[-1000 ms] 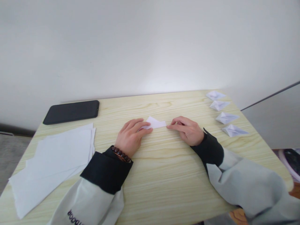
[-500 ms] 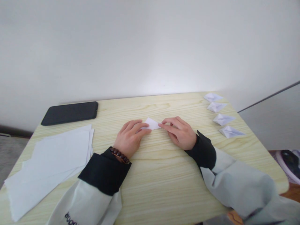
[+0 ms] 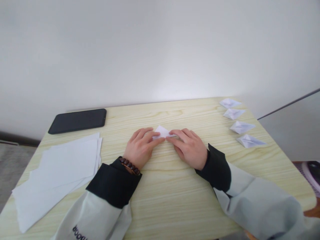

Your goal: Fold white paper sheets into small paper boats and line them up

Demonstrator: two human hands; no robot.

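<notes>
A small folded white paper (image 3: 163, 131) lies flat near the middle of the wooden table (image 3: 175, 186). My left hand (image 3: 141, 146) rests on its left end, fingers stretched out and pressing it down. My right hand (image 3: 188, 146) lies against its right end, fingers extended flat over the paper, fingertips meeting those of the left hand. Most of the paper is hidden beneath the fingers. A bead bracelet (image 3: 129, 165) circles my left wrist.
A stack of white paper sheets (image 3: 57, 170) lies at the left front. A black phone (image 3: 78, 120) sits at the back left. Several folded paper boats (image 3: 241, 127) line the right edge. The wall stands right behind the table.
My right hand slid left along the folded paper until its fingertips met the left hand, covering more of the paper. The left hand stayed in place.
</notes>
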